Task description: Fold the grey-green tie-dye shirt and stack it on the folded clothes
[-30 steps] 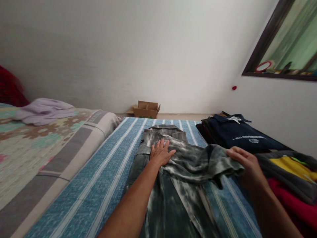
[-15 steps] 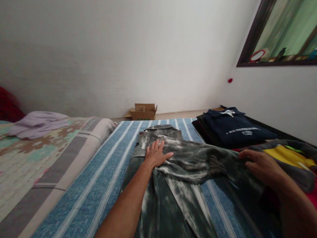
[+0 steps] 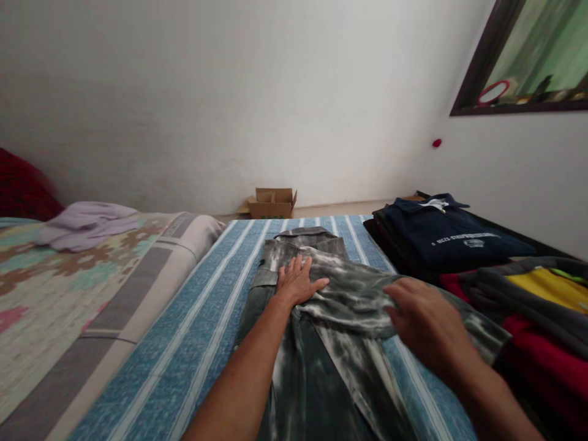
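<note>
We're looking at a collared garment (image 3: 316,361), mottled grey-green and white, on the striped blue cloth (image 3: 184,343), long axis running away, collar (image 3: 303,232) farthest; left hand (image 3: 294,282) spread flat on it, right hand (image 3: 427,321) curled over the rightward sleeve (image 3: 353,288), pinching or not, we can't tell.

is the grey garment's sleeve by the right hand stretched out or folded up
Stretched out: the sleeve runs across the grey garment and past the right hand toward the grey-and-yellow clothing.

Behind the fingers (image 3: 298,264), the left hand (image 3: 295,286), the right hand (image 3: 421,313) and both gradually widening forearms (image 3: 248,370) are bare.
</note>
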Demonstrator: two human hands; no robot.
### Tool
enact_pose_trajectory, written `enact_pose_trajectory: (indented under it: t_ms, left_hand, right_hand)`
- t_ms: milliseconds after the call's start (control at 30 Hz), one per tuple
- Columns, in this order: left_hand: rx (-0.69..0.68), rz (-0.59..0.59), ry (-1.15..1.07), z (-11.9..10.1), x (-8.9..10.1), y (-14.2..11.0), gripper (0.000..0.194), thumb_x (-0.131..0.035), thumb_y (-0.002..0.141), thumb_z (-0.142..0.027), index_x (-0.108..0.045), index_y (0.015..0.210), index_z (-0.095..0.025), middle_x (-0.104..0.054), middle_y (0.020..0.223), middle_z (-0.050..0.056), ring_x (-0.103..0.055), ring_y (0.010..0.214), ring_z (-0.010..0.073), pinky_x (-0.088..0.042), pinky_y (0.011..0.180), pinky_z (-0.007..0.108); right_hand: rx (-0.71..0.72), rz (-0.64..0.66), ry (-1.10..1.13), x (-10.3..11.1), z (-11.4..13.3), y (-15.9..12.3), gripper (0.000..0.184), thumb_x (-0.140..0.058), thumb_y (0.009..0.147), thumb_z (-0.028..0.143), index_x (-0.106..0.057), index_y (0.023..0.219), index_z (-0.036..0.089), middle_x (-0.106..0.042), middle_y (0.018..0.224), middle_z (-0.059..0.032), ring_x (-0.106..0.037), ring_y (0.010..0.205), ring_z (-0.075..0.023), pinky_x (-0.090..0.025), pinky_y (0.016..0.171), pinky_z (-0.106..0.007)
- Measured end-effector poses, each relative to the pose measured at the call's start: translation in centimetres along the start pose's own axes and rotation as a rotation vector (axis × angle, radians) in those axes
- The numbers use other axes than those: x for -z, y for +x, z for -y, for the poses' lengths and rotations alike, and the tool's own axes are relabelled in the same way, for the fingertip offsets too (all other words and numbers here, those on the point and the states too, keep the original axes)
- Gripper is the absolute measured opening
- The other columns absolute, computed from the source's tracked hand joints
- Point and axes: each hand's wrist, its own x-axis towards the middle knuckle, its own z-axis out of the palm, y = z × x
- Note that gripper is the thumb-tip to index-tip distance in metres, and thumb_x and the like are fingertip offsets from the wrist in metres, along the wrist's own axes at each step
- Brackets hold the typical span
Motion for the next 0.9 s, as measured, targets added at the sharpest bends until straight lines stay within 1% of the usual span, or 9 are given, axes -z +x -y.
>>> enact_pose_trajectory:
  t_ms: [67, 133, 267, 467, 533, 600, 700, 800, 900]
  left_hand:
    - [0.001, 0.003, 0.000, 0.0, -0.1, 0.1, 0.092, -0.025, 0.076, -0.079, -0.017, 0.148, -0.022, -0.012, 0.154, 0.011, -0.010, 0.141, 0.0304, -0.013, 0.110, 0.052]
    - [0.001, 0.006, 0.001, 0.0, -0.1, 0.1, 0.091, -0.025, 0.077, -0.079, -0.016, 0.148, -0.022, -0.011, 0.154, 0.011, -0.010, 0.141, 0.0306, -0.013, 0.109, 0.052]
    - [-0.001, 0.013, -0.009, -0.1, -0.1, 0.0, 0.092, -0.025, 0.076, -0.079, -0.017, 0.148, -0.021, -0.011, 0.154, 0.011, -0.009, 0.141, 0.0312, -0.013, 0.109, 0.053]
    - [-0.005, 0.044, -0.069, -0.2, 0.5, -0.1, 0.090, -0.027, 0.077, -0.077, -0.020, 0.147, -0.021, -0.013, 0.154, 0.012, -0.011, 0.141, 0.0309, -0.013, 0.109, 0.053]
    - [0.001, 0.056, -0.081, -0.2, 0.7, -0.1, 0.088, -0.028, 0.078, -0.075, -0.020, 0.147, -0.021, -0.013, 0.154, 0.012, -0.011, 0.141, 0.0311, -0.013, 0.108, 0.054]
    - [0.007, 0.058, -0.086, -0.3, 0.8, -0.2, 0.086, -0.027, 0.080, -0.073, -0.021, 0.147, -0.020, -0.013, 0.154, 0.012, -0.011, 0.141, 0.0309, -0.012, 0.109, 0.054]
    - [0.008, 0.055, -0.085, -0.4, 0.8, -0.2, 0.082, -0.025, 0.082, -0.071, -0.021, 0.147, -0.020, -0.013, 0.154, 0.011, -0.011, 0.141, 0.0295, -0.011, 0.109, 0.053]
    - [0.010, 0.052, -0.084, -0.4, 0.7, -0.3, 0.081, -0.025, 0.082, -0.070, -0.021, 0.146, -0.020, -0.013, 0.154, 0.012, -0.011, 0.141, 0.0291, -0.011, 0.110, 0.053]
    - [0.015, 0.054, -0.088, -0.5, 0.8, -0.3, 0.082, -0.027, 0.082, -0.070, -0.021, 0.147, -0.020, -0.013, 0.154, 0.012, -0.011, 0.141, 0.0291, -0.011, 0.109, 0.053]
  right_hand:
    - [0.152, 0.044, 0.063, -2.0, 3.6, 0.1, 0.015, -0.057, 0.077, 0.013, -0.065, 0.086, 0.022, -0.064, 0.086, -0.0037, -0.056, 0.083, -0.0219, -0.038, 0.073, -0.032]
    - [0.219, 0.048, 0.088, -4.2, 5.9, -0.1, 0.015, -0.059, 0.075, 0.009, -0.063, 0.084, 0.021, -0.063, 0.082, -0.0033, -0.055, 0.079, -0.0216, -0.036, 0.070, -0.032]
    - [0.256, -0.059, 0.102, -7.1, 6.9, -0.7, 0.017, -0.054, 0.078, 0.003, -0.060, 0.083, 0.019, -0.061, 0.078, -0.0038, -0.050, 0.072, -0.0197, -0.034, 0.066, -0.031]
    - [0.355, -0.131, 0.170, -7.1, 6.1, -1.0, 0.023, -0.045, 0.080, 0.003, -0.055, 0.069, 0.020, -0.056, 0.069, -0.0024, -0.047, 0.066, -0.0179, -0.030, 0.060, -0.030]
    - [0.355, -0.135, 0.172, -7.1, 6.3, -1.0, 0.022, -0.045, 0.081, 0.003, -0.056, 0.073, 0.020, -0.057, 0.071, -0.0026, -0.047, 0.067, -0.0180, -0.031, 0.061, -0.030]
    - [0.346, -0.140, 0.158, -7.1, 6.7, -0.7, 0.018, -0.047, 0.083, 0.007, -0.060, 0.087, 0.019, -0.058, 0.076, -0.0037, -0.048, 0.071, -0.0191, -0.033, 0.064, -0.030]
    - [0.308, -0.092, 0.097, -7.1, 7.7, 0.2, 0.019, -0.050, 0.082, 0.009, -0.061, 0.096, 0.017, -0.060, 0.083, -0.0060, -0.050, 0.077, -0.0217, -0.035, 0.067, -0.032]
    - [0.297, 0.014, 0.037, -7.2, 8.6, 1.2, 0.018, -0.050, 0.079, 0.004, -0.062, 0.081, 0.017, -0.060, 0.081, -0.0075, -0.051, 0.076, -0.0223, -0.035, 0.063, -0.032]
    - [0.311, 0.025, 0.068, -7.3, 8.7, 1.7, 0.019, -0.049, 0.078, 0.003, -0.061, 0.078, 0.017, -0.060, 0.079, -0.0066, -0.052, 0.076, -0.0212, -0.034, 0.060, -0.030]
